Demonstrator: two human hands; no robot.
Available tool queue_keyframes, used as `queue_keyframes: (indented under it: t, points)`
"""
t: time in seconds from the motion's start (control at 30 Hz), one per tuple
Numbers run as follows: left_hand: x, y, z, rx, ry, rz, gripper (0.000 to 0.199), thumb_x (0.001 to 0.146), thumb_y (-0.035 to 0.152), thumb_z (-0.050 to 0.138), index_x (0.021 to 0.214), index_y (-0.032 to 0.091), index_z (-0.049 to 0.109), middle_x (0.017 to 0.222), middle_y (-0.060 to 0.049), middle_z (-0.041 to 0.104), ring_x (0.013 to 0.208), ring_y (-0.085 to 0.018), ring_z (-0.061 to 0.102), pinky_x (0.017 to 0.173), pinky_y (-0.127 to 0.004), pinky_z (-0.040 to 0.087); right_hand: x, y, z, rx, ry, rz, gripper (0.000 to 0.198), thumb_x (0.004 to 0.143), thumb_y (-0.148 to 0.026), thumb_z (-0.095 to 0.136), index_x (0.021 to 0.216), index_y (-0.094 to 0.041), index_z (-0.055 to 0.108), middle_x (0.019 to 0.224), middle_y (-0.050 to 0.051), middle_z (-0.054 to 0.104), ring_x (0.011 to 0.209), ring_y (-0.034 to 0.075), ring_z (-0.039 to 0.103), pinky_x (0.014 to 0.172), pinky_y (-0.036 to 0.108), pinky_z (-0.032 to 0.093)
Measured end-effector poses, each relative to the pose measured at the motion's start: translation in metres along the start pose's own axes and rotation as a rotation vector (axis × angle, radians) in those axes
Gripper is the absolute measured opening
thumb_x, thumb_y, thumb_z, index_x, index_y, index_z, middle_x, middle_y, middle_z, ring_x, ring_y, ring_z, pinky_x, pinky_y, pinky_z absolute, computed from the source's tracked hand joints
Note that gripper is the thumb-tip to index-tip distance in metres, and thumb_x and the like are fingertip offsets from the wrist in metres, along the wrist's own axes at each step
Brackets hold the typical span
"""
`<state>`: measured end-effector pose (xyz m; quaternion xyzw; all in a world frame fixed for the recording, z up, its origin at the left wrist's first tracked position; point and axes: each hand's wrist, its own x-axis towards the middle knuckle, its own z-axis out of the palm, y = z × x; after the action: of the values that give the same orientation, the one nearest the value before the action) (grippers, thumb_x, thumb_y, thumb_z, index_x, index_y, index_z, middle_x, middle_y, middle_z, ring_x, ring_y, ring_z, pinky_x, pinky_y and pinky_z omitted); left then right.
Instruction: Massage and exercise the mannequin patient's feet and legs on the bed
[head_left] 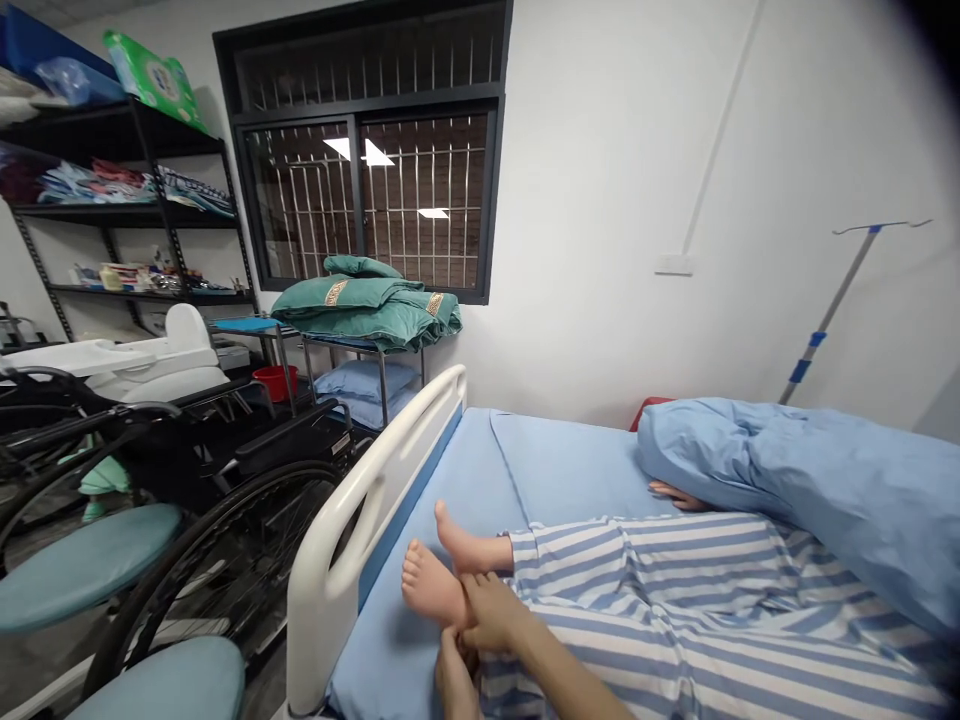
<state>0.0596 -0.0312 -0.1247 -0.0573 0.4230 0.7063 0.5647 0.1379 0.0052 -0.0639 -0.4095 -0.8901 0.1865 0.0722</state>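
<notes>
Our right hand grasps the near foot at the ankle, over the bed's blue sheet; our left hand is partly hidden below, its grip we cannot tell. A white footboard separates us from a wheelchair. Behind, a barred window; a bunched quilt half-covers another hand.

- The ankle of the near foot is mostly hidden from us — the right hand covers it.
- How the fingers of the left hand lie, we cannot tell.
- The bottom edge cuts off the right forearm.
- The blue quilt covers part of a third hand and runs off the right edge.
- We lose the drip stand behind the quilt.
- The small items at left — too tiny to name.
</notes>
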Motion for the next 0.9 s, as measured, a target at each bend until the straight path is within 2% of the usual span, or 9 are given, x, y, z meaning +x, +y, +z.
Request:
queue_keyframes:
  t: [0.1, 0.17, 0.27, 0.37, 0.47, 0.57, 0.67, 0.77, 0.9]
  points:
    - [-0.004, -0.02, -0.026, 0.131, 0.128, -0.017, 0.012, 0.057, 0.024, 0.056, 0.066, 0.018, 0.052, 0.049, 0.001, 0.053, 0.05, -0.017, 0.055, 0.046, -0.025, 0.039, -0.018, 0.02, -0.021, 0.075, 0.12, -0.023, 0.045, 0.064, -0.028, 0.054, 0.107, -0.017, 0.051, 0.108, 0.01, 0.054, 0.102, 0.027, 0.046, 0.082, 0.034, 0.036]
    - [0.0, -0.026, -0.034, 0.161, 0.112, 0.032, 0.018, 0.051, 0.027, 0.059, 0.065, 0.018, 0.052, 0.04, 0.006, 0.044, 0.038, -0.01, 0.043, 0.04, -0.021, 0.031, -0.034, 0.042, -0.033, 0.068, 0.254, 0.041, 0.034, 0.068, -0.024, 0.048, 0.101, -0.016, 0.053, 0.103, 0.01, 0.055, 0.099, 0.024, 0.047, 0.084, 0.033, 0.035]
    - [0.003, -0.027, -0.035, 0.179, 0.044, 0.037, 0.023, 0.045, 0.027, 0.063, 0.062, 0.017, 0.052, 0.036, 0.009, 0.037, 0.036, -0.008, 0.038, 0.039, -0.019, 0.029, -0.06, 0.088, -0.049, 0.087, 0.359, 0.181, 0.027, 0.071, -0.022, 0.042, 0.095, -0.015, 0.053, 0.098, 0.009, 0.057, 0.095, 0.021, 0.049, 0.084, 0.031, 0.035]
    - [-0.009, -0.021, -0.029, 0.175, 0.018, 0.034, 0.025, 0.045, 0.023, 0.066, 0.066, 0.017, 0.053, 0.043, 0.006, 0.046, 0.041, -0.009, 0.045, 0.044, -0.02, 0.035, -0.088, 0.132, -0.064, 0.097, 0.39, 0.308, 0.021, 0.073, -0.022, 0.04, 0.089, -0.017, 0.052, 0.09, 0.006, 0.059, 0.087, 0.019, 0.053, 0.078, 0.029, 0.037]
    - [-0.033, -0.013, -0.02, 0.111, -0.029, 0.036, 0.027, 0.049, 0.016, 0.065, 0.073, 0.016, 0.054, 0.053, 0.003, 0.054, 0.047, -0.008, 0.049, 0.045, -0.018, 0.036, -0.117, 0.16, -0.067, 0.039, 0.377, 0.42, 0.018, 0.073, -0.021, 0.039, 0.086, -0.018, 0.051, 0.082, 0.004, 0.06, 0.079, 0.018, 0.054, 0.07, 0.026, 0.036]
    - [-0.052, -0.004, -0.012, -0.04, -0.111, -0.041, 0.018, 0.054, 0.014, 0.062, 0.069, 0.016, 0.052, 0.045, 0.007, 0.043, 0.04, -0.005, 0.039, 0.039, -0.016, 0.027, -0.14, 0.166, -0.055, -0.041, 0.324, 0.507, 0.016, 0.077, -0.023, 0.038, 0.083, -0.018, 0.052, 0.077, 0.003, 0.061, 0.075, 0.017, 0.055, 0.063, 0.025, 0.032]
    - [-0.063, 0.004, -0.008, -0.226, -0.251, -0.156, 0.008, 0.063, 0.02, 0.057, 0.06, 0.016, 0.05, 0.038, 0.008, 0.027, 0.033, -0.004, 0.024, 0.035, -0.019, 0.017, -0.149, 0.159, -0.039, -0.162, 0.35, 0.579, 0.024, 0.084, -0.029, 0.032, 0.078, -0.02, 0.053, 0.078, 0.004, 0.062, 0.074, 0.017, 0.055, 0.059, 0.025, 0.027]
    - [-0.07, 0.01, -0.008, -0.339, -0.382, -0.205, 0.012, 0.067, 0.026, 0.053, 0.061, 0.016, 0.053, 0.039, 0.006, 0.026, 0.035, -0.006, 0.024, 0.037, -0.021, 0.018, -0.149, 0.151, -0.035, -0.231, 0.36, 0.599, 0.025, 0.085, -0.029, 0.032, 0.076, -0.02, 0.053, 0.078, 0.003, 0.063, 0.073, 0.016, 0.055, 0.057, 0.025, 0.023]
    - [-0.079, 0.013, -0.007, -0.403, -0.453, -0.217, 0.017, 0.069, 0.032, 0.052, 0.063, 0.016, 0.054, 0.042, 0.005, 0.026, 0.038, -0.007, 0.026, 0.04, -0.022, 0.021, -0.148, 0.147, -0.039, -0.258, 0.334, 0.612, 0.027, 0.085, -0.03, 0.031, 0.074, -0.019, 0.054, 0.076, 0.003, 0.062, 0.072, 0.015, 0.055, 0.056, 0.025, 0.021]
